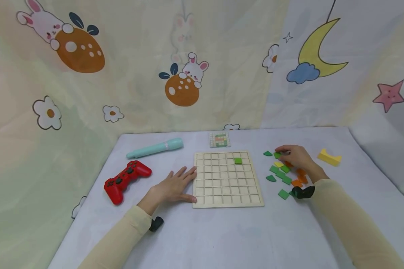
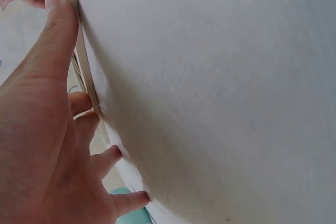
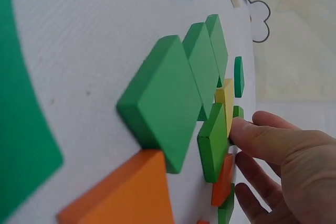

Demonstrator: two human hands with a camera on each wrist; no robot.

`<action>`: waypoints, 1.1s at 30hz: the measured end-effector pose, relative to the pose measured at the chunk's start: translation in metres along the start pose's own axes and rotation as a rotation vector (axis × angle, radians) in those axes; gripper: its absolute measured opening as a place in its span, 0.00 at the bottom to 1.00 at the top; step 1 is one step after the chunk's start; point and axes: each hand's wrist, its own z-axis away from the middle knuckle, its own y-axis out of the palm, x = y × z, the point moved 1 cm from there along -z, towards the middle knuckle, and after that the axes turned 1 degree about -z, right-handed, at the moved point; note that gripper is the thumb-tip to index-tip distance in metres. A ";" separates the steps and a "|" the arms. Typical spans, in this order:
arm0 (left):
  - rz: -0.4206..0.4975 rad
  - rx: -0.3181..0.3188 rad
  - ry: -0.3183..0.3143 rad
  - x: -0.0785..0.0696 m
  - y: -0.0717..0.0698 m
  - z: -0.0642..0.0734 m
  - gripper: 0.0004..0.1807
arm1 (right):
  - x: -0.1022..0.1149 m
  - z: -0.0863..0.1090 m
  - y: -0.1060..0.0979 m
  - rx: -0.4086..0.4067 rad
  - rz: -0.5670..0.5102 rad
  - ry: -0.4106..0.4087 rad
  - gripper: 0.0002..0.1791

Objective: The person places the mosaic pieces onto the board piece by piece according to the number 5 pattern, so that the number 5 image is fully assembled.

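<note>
The left hand (image 1: 173, 186), with fingers spread, touches the left edge of the board (image 1: 226, 183). The right hand (image 1: 297, 157) pinches a green tile (image 1: 277, 155) near the yellow tile (image 1: 278, 164); too light a pinch might let it slip.

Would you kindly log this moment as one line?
left hand: touching left edge of board | right hand: at loose green tile | on board: one green square

Smooth, matt tiles (image 3: 164, 98); wooden grid board (image 1: 226, 182); plastic controller (image 1: 124, 177).
</note>
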 end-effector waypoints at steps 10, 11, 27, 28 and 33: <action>-0.003 0.014 0.009 -0.001 -0.002 -0.001 0.55 | 0.033 -0.012 0.005 -0.043 -0.017 -0.047 0.21; 0.000 0.013 0.012 -0.001 -0.002 -0.001 0.55 | 0.041 -0.015 0.009 -0.044 -0.021 -0.074 0.20; -0.002 0.008 0.019 -0.003 -0.002 0.001 0.56 | 0.134 -0.029 0.082 0.081 0.033 -0.315 0.19; -0.003 0.009 0.018 -0.003 -0.002 0.001 0.56 | 0.134 -0.029 0.083 0.081 0.041 -0.314 0.19; -0.018 0.005 0.019 -0.003 -0.004 0.001 0.56 | 0.134 -0.030 0.083 0.085 0.040 -0.293 0.19</action>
